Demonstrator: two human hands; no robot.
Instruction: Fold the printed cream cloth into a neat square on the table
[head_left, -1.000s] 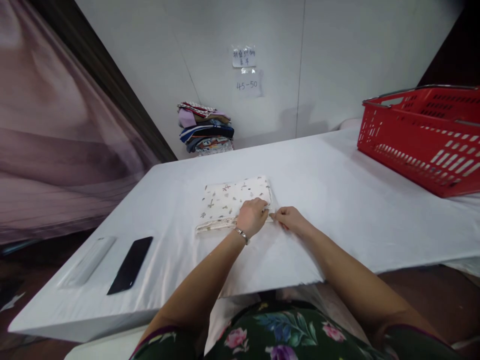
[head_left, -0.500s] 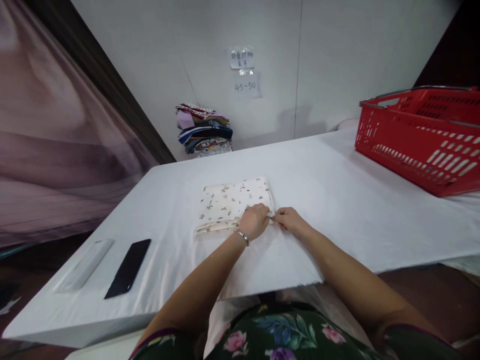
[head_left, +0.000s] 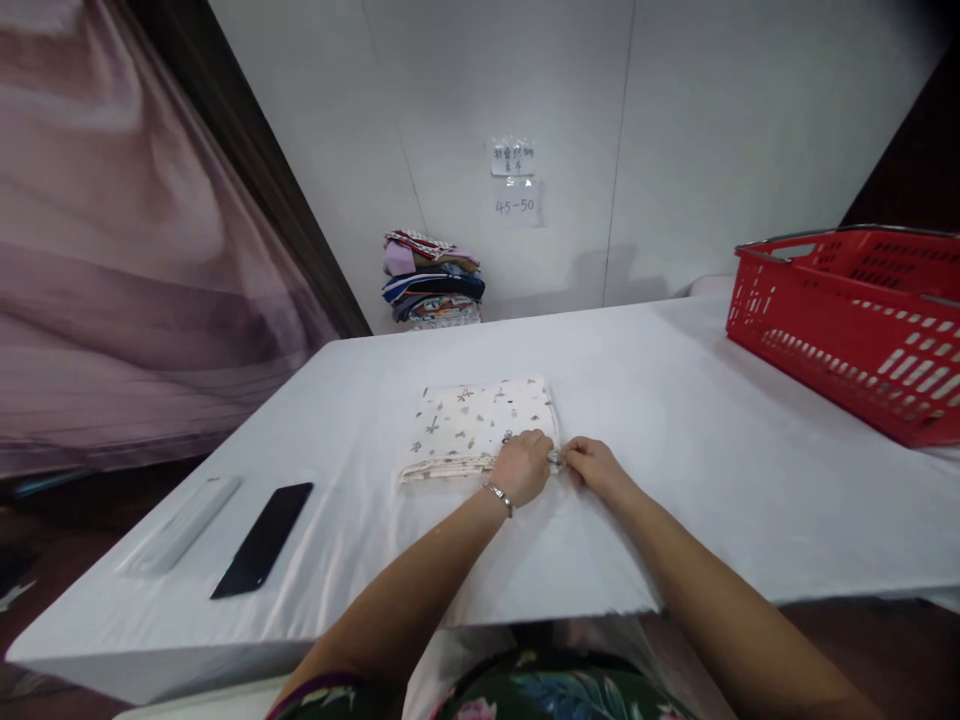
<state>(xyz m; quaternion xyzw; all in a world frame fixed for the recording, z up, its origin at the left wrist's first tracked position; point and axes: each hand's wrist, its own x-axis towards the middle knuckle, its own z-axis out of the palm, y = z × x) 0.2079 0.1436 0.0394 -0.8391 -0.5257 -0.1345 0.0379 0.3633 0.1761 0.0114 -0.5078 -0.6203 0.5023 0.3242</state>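
A folded white cloth [head_left: 472, 420] with small printed figures lies flat on the white-covered table [head_left: 637, 390], its layered edge towards me. At its near right corner my left hand [head_left: 525, 465], with a metal bracelet on the wrist, is closed on the cloth. Just to the right, my right hand [head_left: 596, 465] pinches at the same corner, fingertips close to those of the left. The exact bit of fabric between the right fingers is too small to make out clearly.
A black phone [head_left: 262, 540] and a pale flat object [head_left: 184, 525] lie at the table's left. Folded clothes [head_left: 435, 280] are stacked by the wall under paper signs [head_left: 517, 203]. A red basket [head_left: 847, 330] stands at the right; a pink curtain [head_left: 135, 250] hangs left.
The camera view has tilted up a little, so everything sits lower and slightly further right. Both hands stay at the cloth's near right corner, with only small finger movement.
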